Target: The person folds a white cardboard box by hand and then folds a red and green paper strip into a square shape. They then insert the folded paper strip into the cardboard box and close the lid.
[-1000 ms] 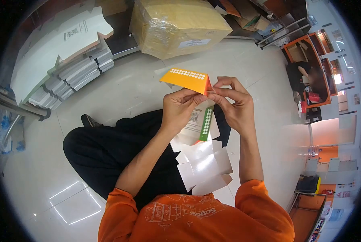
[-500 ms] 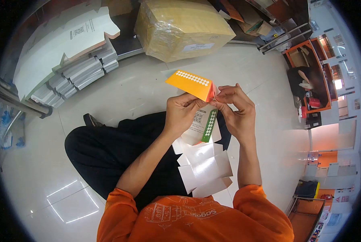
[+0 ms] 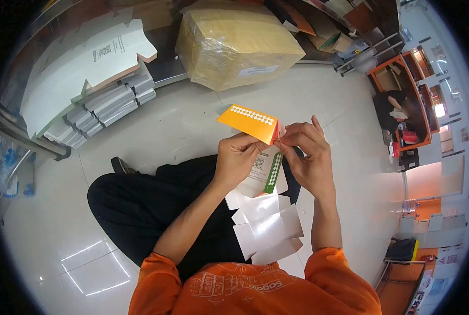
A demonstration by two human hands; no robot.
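Note:
A folded carton (image 3: pixel 248 122), orange with a row of white diamonds, is held up above my lap. My left hand (image 3: pixel 238 160) pinches its lower edge from the left. At its right end, the fingertips of my right hand (image 3: pixel 308 155) are pressed together on a small flap. Beneath the hands, the carton's printed panel shows a QR code and a green strip (image 3: pixel 273 173) with white diamonds. White unfolded card panels (image 3: pixel 268 227) with flaps lie over my lap; whether they join the orange part is hidden by the hands.
A stack of flat printed card sheets (image 3: pixel 106 63) stands at the upper left. A plastic-wrapped box (image 3: pixel 240 47) sits on the floor ahead. Another person (image 3: pixel 394 113) is by an orange-framed shelf (image 3: pixel 428 105) at the right. Metal rails (image 3: pixel 373 58) stand nearby.
Both hands and the carton appear slightly lower, as does the whole scene. The fingers of my right hand have shifted a little at the flap, with one finger now raised.

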